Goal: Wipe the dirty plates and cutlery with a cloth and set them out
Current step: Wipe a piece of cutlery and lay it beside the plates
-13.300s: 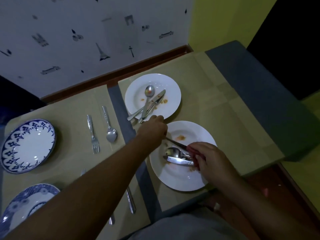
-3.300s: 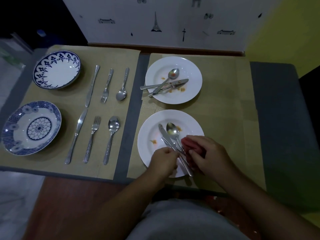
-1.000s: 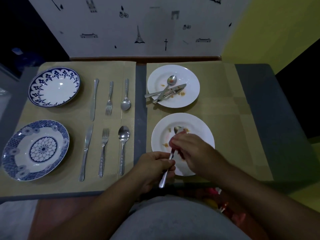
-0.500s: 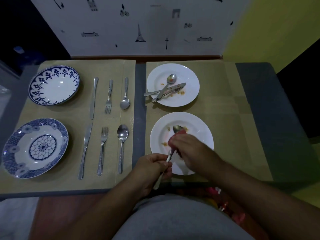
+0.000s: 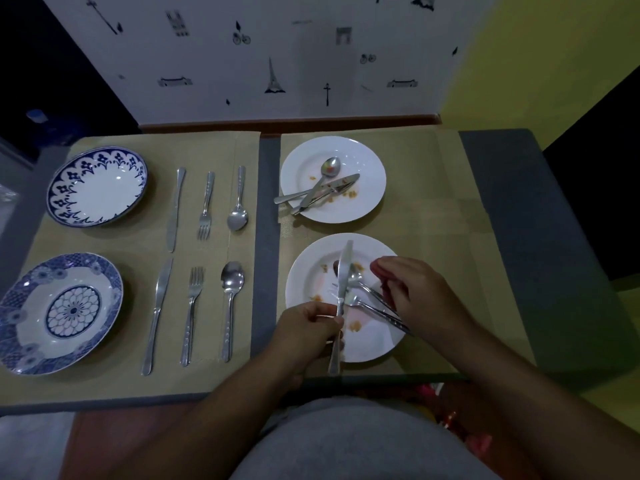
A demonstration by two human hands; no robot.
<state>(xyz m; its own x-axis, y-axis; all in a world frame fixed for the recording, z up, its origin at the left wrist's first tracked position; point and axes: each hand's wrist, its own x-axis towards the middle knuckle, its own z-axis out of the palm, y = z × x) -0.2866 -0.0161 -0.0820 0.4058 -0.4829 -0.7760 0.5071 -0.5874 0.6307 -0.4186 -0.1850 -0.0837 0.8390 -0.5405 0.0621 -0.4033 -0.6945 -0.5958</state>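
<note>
right now my left hand (image 5: 306, 329) has its fingers curled round the handle of the knife (image 5: 343, 271). its blade runs straight away from me over the near plate (image 5: 381, 344). my right hand (image 5: 419, 296) pinches the red cloth (image 5: 379, 268) just right of the blade. that hand is nearer, so i judge the cloth should come leftward across onto the steel.

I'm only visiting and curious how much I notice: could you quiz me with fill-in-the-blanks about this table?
The left grip holds a ____.
The right grip holds a red ____.
The left mat bears ____ forks.
Missing words: knife; cloth; two.
</note>
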